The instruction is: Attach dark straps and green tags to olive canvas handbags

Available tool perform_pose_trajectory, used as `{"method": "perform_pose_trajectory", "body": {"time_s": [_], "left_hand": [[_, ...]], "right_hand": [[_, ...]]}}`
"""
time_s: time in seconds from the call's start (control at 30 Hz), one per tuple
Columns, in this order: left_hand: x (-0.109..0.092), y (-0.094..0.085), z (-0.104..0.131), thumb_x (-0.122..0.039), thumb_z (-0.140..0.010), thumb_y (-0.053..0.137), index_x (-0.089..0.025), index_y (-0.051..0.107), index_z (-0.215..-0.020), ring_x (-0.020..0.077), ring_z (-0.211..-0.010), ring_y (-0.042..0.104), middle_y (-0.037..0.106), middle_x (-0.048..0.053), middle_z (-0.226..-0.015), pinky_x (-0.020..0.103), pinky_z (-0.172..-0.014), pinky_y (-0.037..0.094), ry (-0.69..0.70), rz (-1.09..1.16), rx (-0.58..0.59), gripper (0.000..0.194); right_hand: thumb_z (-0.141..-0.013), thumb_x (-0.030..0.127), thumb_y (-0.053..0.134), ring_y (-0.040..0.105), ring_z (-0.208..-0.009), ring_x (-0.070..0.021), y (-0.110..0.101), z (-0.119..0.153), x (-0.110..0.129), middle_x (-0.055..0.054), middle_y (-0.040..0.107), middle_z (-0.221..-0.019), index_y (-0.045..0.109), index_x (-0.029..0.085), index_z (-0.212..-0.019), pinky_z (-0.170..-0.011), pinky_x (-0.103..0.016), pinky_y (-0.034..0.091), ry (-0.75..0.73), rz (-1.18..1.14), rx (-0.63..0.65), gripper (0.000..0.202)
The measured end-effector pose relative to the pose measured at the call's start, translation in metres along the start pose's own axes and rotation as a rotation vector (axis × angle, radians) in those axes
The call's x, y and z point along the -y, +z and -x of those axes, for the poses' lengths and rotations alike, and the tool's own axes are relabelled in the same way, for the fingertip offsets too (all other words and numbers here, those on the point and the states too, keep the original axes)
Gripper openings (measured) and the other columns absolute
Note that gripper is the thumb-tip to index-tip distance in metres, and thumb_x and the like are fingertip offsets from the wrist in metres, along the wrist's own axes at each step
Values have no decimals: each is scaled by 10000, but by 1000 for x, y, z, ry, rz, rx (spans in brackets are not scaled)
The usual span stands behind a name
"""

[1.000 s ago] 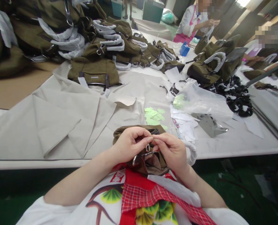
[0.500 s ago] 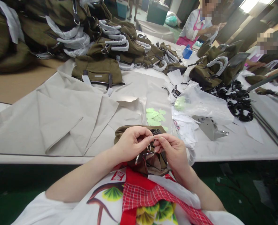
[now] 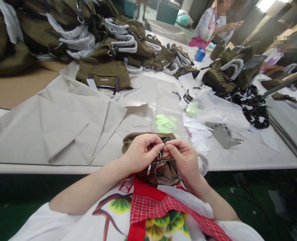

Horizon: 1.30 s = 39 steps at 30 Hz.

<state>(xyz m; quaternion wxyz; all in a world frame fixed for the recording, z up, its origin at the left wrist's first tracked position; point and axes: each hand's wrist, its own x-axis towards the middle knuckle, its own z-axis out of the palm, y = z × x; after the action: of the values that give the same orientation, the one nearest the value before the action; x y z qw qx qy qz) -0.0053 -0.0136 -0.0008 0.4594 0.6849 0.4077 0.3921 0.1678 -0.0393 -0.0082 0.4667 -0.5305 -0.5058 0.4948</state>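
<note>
An olive-green bag (image 3: 130,139) lies at the table's front edge, against my body, with its zipped mouth (image 3: 163,172) open towards me. Above it, my left hand (image 3: 144,150) is closed, thumb and forefinger pinched together. My right hand (image 3: 183,155) pinches right beside it, fingertips almost touching those of the left. Whatever small piece sits between the fingertips is too tiny and covered to name. Just under the fingers hang a metal clasp (image 3: 159,156) and a dark strap or cord (image 3: 166,139). A metal zip pull (image 3: 149,169) shows below my left hand.
Light green paper slips (image 3: 166,124) and white tags (image 3: 197,134) lie beyond the bag. A clear plastic bag (image 3: 218,108) and black coiled cords (image 3: 256,107) are to the right. Olive bags with wrapped handles (image 3: 128,45) pile up at the back. A co-worker (image 3: 206,28) stands across the table.
My right hand has shifted slightly left and its fingers have closed in nearer to the left fingertips. The left hand has barely moved.
</note>
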Motion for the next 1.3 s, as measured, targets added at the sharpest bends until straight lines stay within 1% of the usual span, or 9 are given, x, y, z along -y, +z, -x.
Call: {"method": "perform_pose_trajectory", "body": {"time_s": [0.5, 0.6, 0.7, 0.77, 0.83, 0.97, 1.03, 1.17, 1.3], "left_hand": [[2, 0, -1, -241, -891, 540, -152, 612, -695, 113, -610, 538, 610, -2, -648, 223, -611, 409, 5, -15, 36, 228], [4, -6, -5, -265, -883, 557, -153, 604, -699, 109, -596, 515, 589, -10, -635, 221, -594, 400, -24, 29, 44, 221], [11, -17, -10, -312, -860, 608, -161, 590, -711, 100, -574, 484, 559, -23, -633, 214, -549, 375, -137, 168, -56, 213], [19, -26, -14, -332, -827, 663, -167, 589, -731, 87, -545, 453, 541, -34, -636, 205, -502, 338, -219, 302, -183, 205], [28, -36, -19, -333, -786, 712, -166, 598, -743, 68, -500, 396, 508, -48, -613, 201, -454, 280, -251, 418, -320, 207], [45, -54, -30, -307, -742, 754, -152, 623, -742, 55, -483, 352, 465, -61, -563, 198, -446, 255, -222, 579, -459, 202], [52, -60, -36, -304, -734, 757, -152, 621, -737, 55, -473, 355, 468, -61, -549, 198, -439, 253, -229, 607, -494, 204], [62, -63, -42, -311, -710, 758, -150, 609, -703, 48, -431, 347, 459, -59, -533, 192, -405, 223, -269, 583, -554, 219], [68, -64, -40, -285, -668, 784, -144, 620, -709, 57, -492, 435, 512, -43, -577, 176, -468, 322, -265, 621, -538, 220]], "right_hand": [[-866, 383, 672, 686, -582, -140, 5, -1, 0, -6, 713, -687, 690, 193, -842, -559, -245, 592, -22, 102, 55, 192], [-879, 357, 660, 717, -759, -165, -2, 4, 8, -39, 741, -882, 689, 212, -996, -710, -287, 611, -68, 110, 78, 188], [-868, 315, 676, 688, -984, -205, -23, 19, 27, -70, 697, -1120, 614, 256, -1226, -887, -358, 579, -111, 104, 173, 368], [-881, 342, 655, 689, -929, -218, -44, 33, 38, -77, 701, -1062, 643, 261, -1198, -826, -369, 591, -89, 96, 288, 327], [-893, 399, 626, 685, -802, -221, -66, 44, 41, -79, 712, -915, 714, 246, -1059, -716, -362, 591, -99, 119, 296, 242], [-878, 360, 652, 673, -768, -218, -100, 46, 11, -68, 706, -844, 740, 237, -940, -716, -363, 571, -202, 291, -225, 163], [-861, 334, 673, 680, -853, -228, -110, 35, -15, -71, 710, -956, 719, 241, -1021, -783, -384, 568, -210, 357, -364, 190], [-767, 380, 752, 542, -1245, -297, -117, -3, -57, -103, 582, -1346, 579, 256, -1297, -1040, -481, 455, -222, 451, -145, 570], [-668, 438, 826, 438, -1354, -312, -112, -47, -69, -120, 481, -1467, 441, 257, -1420, -1127, -516, 349, -189, 393, -127, 865]]}}
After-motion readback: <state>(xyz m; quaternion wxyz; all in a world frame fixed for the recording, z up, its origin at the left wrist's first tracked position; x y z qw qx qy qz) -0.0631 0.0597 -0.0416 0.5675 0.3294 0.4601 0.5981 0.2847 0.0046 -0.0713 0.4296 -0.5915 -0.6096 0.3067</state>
